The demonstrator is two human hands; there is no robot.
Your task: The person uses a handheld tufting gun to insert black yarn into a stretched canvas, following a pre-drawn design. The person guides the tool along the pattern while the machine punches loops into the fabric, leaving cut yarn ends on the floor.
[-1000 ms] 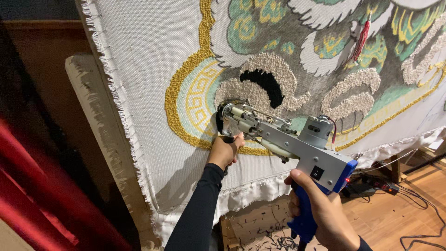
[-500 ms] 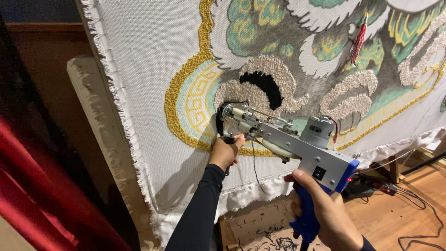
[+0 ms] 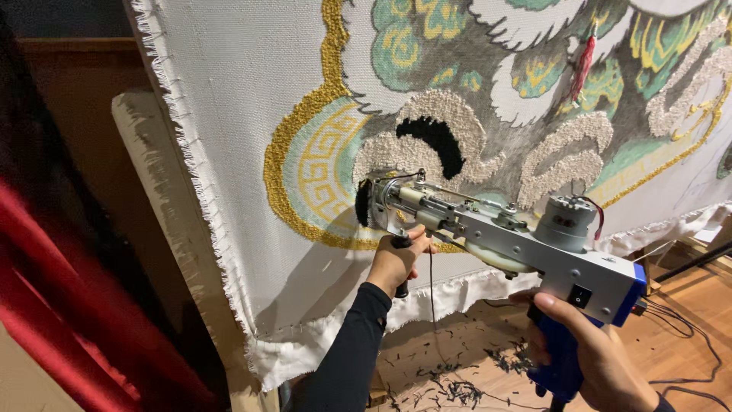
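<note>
Tufting gun (image 3: 503,236) sits pressed nose-first against the stretched backing cloth (image 3: 229,114), just beside the gold border (image 3: 293,145) and a patch of black pile. I see my left hand (image 3: 396,259), grip clamped around the gun's black front handle below the needle end. My right hand (image 3: 591,355) is wrapped tight on the blue rear handle at the lower right. Cream tufted swirls (image 3: 450,114) sit above the gun's nose. Dark yarn clippings (image 3: 457,385) litter the wooden floor (image 3: 686,328) beneath, and a red curtain (image 3: 69,320) hangs at the left
</note>
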